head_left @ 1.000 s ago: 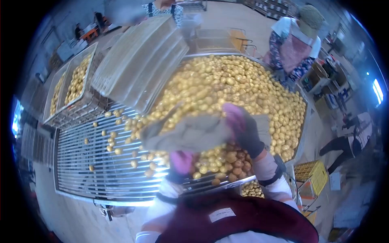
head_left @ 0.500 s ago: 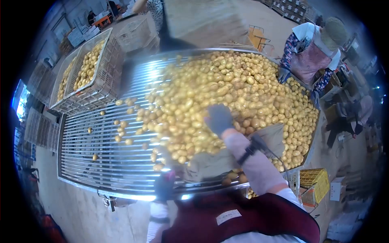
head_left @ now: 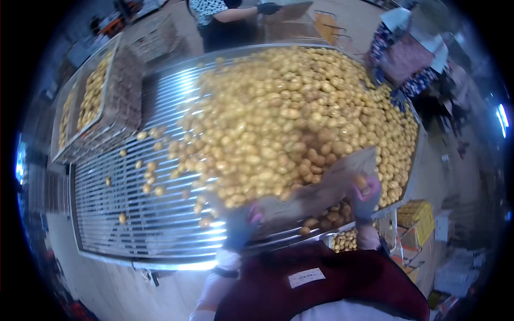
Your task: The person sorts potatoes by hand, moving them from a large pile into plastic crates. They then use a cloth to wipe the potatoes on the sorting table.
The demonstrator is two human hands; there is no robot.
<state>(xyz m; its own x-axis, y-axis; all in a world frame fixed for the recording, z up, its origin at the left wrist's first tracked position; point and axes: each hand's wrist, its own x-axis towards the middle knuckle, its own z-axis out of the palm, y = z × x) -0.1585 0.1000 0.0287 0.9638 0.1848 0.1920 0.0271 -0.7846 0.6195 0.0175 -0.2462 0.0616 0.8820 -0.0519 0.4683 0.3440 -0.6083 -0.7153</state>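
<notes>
Round yellow-brown potatoes (head_left: 257, 123) lie in a big heap over a slatted metal table (head_left: 107, 224). My left hand (head_left: 239, 223), in a grey glove, is at the table's near edge beside the left end of a brown cloth-like sheet (head_left: 321, 190); motion smears its fingers. Near the sheet's right end, my gloved right hand (head_left: 365, 197) is closed around a potato (head_left: 360, 182). Darker potatoes (head_left: 333, 216) rest between the sheet and my vest.
Crates of potatoes (head_left: 93, 96) stand at the table's far left. A co-worker (head_left: 409, 59) leans over the right side; another person (head_left: 230, 21) stands beyond the far edge. A yellow crate (head_left: 416, 216) is at the near right.
My right hand has drawn back from the heap's middle to the sheet's right end and now holds a potato. My left hand has shifted slightly right. The far person's arm and gloved hand now show.
</notes>
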